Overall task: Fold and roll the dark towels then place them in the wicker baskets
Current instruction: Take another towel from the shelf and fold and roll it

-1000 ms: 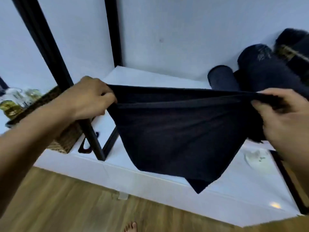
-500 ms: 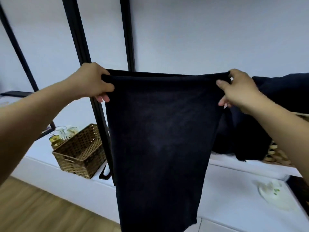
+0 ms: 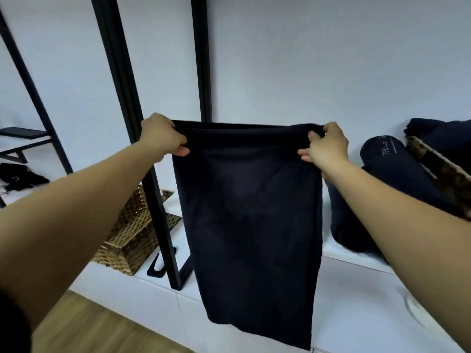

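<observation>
- Both hands are raised at much the same height, arms stretched forward. The left hand [image 3: 163, 137] has its fingers curled round the top left corner of a dark towel [image 3: 249, 212].
- Its partner, the right hand [image 3: 327, 146], grips the top right corner the same way.
- Between the two hands the towel's upper edge is pulled straight. The rest hangs free below them, its bottom edge slanting lower on the right-hand side.
- Below the left hand, a wicker basket [image 3: 130, 233] sits on a white ledge [image 3: 356, 301], beside a black frame post [image 3: 127, 98] that rises past that hand.
- Right of the right hand lies a rolled dark towel [image 3: 397, 169] with pale lettering near its end. It lies against a second wicker basket [image 3: 438, 171], which has more dark cloth above its rim.
- Under the right forearm, a white dish [image 3: 420, 312] rests on the ledge.
- Beneath the left forearm I can see wood floor [image 3: 89, 327].
</observation>
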Tool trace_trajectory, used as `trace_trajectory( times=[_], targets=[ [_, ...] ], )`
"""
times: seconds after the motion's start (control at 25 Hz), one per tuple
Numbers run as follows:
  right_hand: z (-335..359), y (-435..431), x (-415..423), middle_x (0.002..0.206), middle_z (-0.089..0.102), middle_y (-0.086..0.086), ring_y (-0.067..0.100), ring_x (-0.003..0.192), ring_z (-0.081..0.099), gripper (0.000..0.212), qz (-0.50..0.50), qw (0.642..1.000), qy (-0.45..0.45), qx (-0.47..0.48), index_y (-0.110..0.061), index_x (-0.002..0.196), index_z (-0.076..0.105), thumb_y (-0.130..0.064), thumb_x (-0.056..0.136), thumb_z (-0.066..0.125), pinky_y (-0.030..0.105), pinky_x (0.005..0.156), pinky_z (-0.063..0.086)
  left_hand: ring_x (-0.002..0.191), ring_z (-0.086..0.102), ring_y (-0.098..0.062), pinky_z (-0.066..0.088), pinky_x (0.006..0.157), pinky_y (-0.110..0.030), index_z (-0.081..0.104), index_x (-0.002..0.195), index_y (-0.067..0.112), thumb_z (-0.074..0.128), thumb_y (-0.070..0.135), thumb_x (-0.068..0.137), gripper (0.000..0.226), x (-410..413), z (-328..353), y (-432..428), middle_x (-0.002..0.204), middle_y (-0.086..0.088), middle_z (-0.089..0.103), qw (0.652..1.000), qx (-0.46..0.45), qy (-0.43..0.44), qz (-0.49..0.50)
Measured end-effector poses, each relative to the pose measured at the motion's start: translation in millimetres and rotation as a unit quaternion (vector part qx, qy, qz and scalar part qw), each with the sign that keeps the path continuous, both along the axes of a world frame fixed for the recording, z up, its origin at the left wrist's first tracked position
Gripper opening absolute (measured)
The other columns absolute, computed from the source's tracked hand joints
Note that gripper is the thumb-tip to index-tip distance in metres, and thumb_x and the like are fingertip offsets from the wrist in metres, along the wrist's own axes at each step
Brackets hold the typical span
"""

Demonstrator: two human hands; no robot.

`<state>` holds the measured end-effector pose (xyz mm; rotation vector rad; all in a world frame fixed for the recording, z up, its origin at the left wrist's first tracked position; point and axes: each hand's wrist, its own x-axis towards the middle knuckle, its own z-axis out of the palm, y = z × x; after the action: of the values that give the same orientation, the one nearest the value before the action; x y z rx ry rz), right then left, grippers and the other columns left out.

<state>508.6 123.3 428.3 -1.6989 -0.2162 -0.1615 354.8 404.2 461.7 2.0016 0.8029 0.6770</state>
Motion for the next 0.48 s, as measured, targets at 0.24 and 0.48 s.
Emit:
trace_trajectory(
  times=[0.24, 0.48],
  targets=[
    [-118, 73, 76, 0.113, 0.055, 0.008, 0.022, 0.088, 0.057, 0.015, -0.099, 0.983, 0.118, -0.101, -0.009, 0.113, 0.049, -0.020, 0.102, 0.047, 0.034, 0.074, 0.050, 0.060, 0.073, -0.023, 0.063, 0.064, -0.032, 0.059, 0.102, -0.001, 0.067, -0.007, 0.081, 0.024, 125, -112, 55, 0.102, -0.013, 0.068, 0.966, -0.256, -0.019, 0.042],
    [-181, 98, 93, 0.104, 0.050, 0.001, 0.017, 0.089, 0.046, 0.014, -0.118, 0.966, 0.006, -0.231, -0.008, 0.113, 0.048, -0.017, 0.102, 0.047, 0.028, 0.075, 0.036, 0.124, 0.049, -0.024, 0.039, 0.094, -0.024, 0.049, 0.140, 0.014, 0.059, 0.017, 0.092, 0.050, 142, -177, 56, 0.154, -0.007, 0.033, 0.999, 0.028, 0.026, 0.003]
  ],
)
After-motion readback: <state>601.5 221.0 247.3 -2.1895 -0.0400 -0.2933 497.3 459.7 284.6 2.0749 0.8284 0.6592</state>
